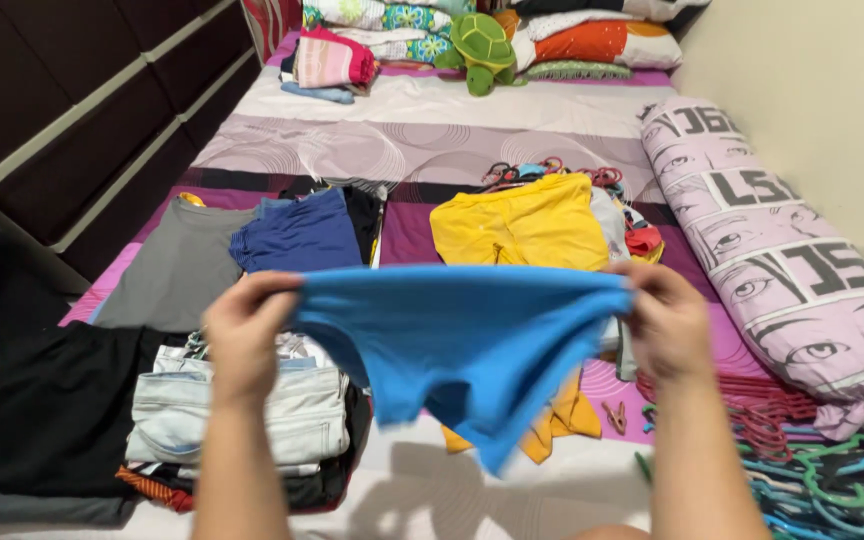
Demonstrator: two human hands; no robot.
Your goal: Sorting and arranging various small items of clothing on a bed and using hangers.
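Blue shorts (467,345) hung in the air in front of us, over the bed (432,135). We held them up by the top edge, stretched wide between our two hands. Our left hand (244,335) was shut tight on the left corner of the shorts, with the cloth pinched between thumb and fingers. Our right hand (667,322) was shut on the right corner in the same way. The rest of the shorts drooped down to a point in the middle.

Under the shorts, a yellow piece of clothing (557,420) peeked out on the sheet. Just below our left hand sat a stack of folded clothes with pale jeans (242,410) on top. A flat black garment (47,410) lay to the left of that stack. Farther up the bed we saw a grey shirt (177,265), and a dark blue garment (297,235) lay partly on it. Yellow shorts (522,225) lay behind the blue ones, near a small heap of mixed clothes and hangers.

A long pink bolster with drawn faces (772,255) lay along the wall on the right. Red and green clothes hangers (812,450) were piled near our right arm, and a small clothes peg (614,416) lay beside them. A green toy turtle (482,50) sat at the far end of the bed among the pillows, close to a little pile of folded pink clothes (330,62).
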